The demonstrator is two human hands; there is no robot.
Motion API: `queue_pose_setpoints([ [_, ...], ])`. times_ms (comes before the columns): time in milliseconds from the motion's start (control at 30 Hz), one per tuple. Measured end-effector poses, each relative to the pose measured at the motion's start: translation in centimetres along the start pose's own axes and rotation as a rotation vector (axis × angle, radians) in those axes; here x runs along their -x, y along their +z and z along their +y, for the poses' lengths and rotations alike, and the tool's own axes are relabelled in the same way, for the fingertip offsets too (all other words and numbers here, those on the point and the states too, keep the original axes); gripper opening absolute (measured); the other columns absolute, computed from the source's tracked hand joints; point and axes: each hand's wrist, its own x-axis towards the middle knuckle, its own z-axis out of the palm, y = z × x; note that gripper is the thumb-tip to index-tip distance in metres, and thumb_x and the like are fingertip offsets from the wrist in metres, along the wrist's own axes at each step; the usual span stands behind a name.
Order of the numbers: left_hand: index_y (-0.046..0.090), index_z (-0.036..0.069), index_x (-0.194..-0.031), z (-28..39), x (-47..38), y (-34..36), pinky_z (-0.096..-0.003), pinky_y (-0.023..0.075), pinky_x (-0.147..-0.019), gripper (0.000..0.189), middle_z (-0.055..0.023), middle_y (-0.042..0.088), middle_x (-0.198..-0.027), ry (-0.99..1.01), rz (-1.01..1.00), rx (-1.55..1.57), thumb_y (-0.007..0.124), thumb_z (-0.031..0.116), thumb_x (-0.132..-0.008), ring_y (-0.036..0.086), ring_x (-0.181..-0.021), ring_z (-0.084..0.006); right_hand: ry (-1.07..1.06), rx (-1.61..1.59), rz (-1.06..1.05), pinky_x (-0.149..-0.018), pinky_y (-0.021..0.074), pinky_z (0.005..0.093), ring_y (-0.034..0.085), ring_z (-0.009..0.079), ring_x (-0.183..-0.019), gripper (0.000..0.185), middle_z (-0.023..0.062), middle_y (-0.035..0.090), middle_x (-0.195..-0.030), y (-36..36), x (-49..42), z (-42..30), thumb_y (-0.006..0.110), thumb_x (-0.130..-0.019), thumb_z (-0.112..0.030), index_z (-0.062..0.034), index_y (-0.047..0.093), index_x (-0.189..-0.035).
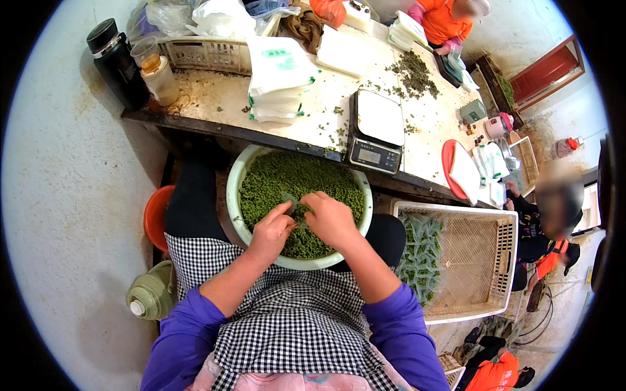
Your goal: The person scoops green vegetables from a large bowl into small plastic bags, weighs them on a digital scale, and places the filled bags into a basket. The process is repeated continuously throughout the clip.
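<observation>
A pale round plastic basin [232, 195] rests in my lap, full of small green berries [303, 171] that look like green Sichuan peppercorns. Above the heap, a small clear plastic bag [289, 199] is held between both hands. My left hand [271, 229] pinches its near left side with thumb and forefinger. From the other side my right hand [330, 219] grips it, fingers curled inward. My fingers partly hide the bag, so how much is in it cannot be seen.
The table holds a digital scale [376, 129], a stack of printed plastic bags [279, 83] and scattered peppercorns [415, 73]. On my right, a plastic crate [479, 254] contains rows of filled bags [420, 254]. Leftward are a red bucket [155, 215] and a green jug [154, 291]. Other people work nearby.
</observation>
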Motion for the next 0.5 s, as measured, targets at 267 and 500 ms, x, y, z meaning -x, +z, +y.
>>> queue_pose_setpoints([
  [267, 0.064, -0.005, -0.088, 0.9, 0.8, 0.9, -0.0361, 0.0595, -0.083, 0.019, -0.0223, 0.064, -0.119, 0.193, -0.068, -0.094, 0.076, -0.004, -0.074, 0.068, -0.1, -0.0316, 0.022, 0.175, -0.045, -0.074, 0.0546, 0.0467, 0.067, 0.034, -0.089, 0.015, 0.0131, 0.067, -0.091, 3.4, -1.0, 2.5, 0.067, -0.076, -0.011, -0.0053, 0.06, -0.088],
  [500, 0.061, 0.0, -0.103, 2.9, -0.7, -1.2, -0.0348, 0.0559, -0.088, 0.029, -0.0233, 0.049, -0.14, 0.196, 0.15, 0.052, 0.077, 0.003, -0.079, 0.063, -0.113, -0.0318, 0.02, -0.126, 0.132, -0.07, 0.0532, 0.0418, 0.067, 0.0342, -0.08, 0.017, 0.0161, 0.068, -0.085, -0.3, -1.2, 4.1, 0.075, -0.073, -0.013, -0.0047, 0.067, -0.086],
])
